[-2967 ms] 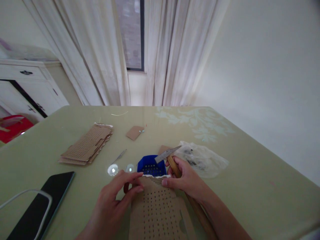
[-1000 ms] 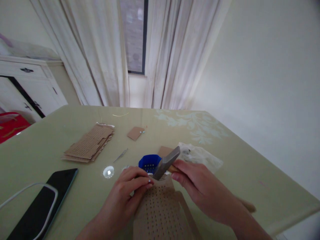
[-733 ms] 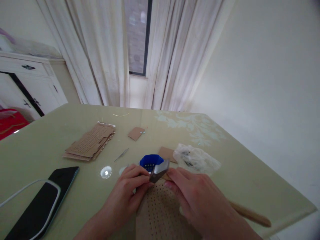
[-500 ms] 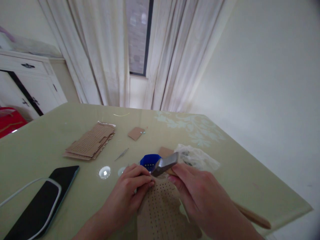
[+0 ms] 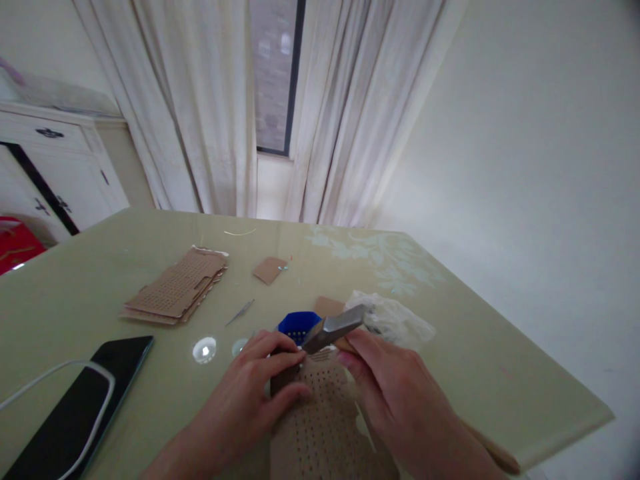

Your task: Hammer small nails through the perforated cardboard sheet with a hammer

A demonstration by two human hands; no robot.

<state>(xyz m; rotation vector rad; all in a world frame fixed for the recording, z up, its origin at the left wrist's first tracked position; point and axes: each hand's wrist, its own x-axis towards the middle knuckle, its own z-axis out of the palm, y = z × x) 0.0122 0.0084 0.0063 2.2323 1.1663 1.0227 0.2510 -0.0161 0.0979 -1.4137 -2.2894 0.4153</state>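
A brown sheet of cardboard [image 5: 325, 427] punched with rows of small holes lies in front of me. On its upper left corner rests my left hand [image 5: 260, 387], thumb spread away from the forefinger across the holes. A tiny pale speck shows by its fingertips, too small to name. My right hand [image 5: 395, 380] is closed around a hammer [image 5: 335, 328], gripping the wooden handle close to the metal head. The head is tilted over the cardboard's far edge, near my left fingertips. The handle's end reappears beyond my right wrist. Past the hammer sits a blue perforated tray [image 5: 296, 323].
Tweezers [image 5: 240, 312] and a stack of perforated cardboard [image 5: 175, 287] lie to the left. A dark tablet-like slab [image 5: 80, 413] with a white cable [image 5: 107, 383] is nearer. A small cardboard square [image 5: 270, 270] lies farther back, and a clear plastic bag [image 5: 395, 317] lies right.
My left thumb has moved away from the forefinger, down onto the cardboard. The hammer head has shifted slightly right. The whole view has moved a little.
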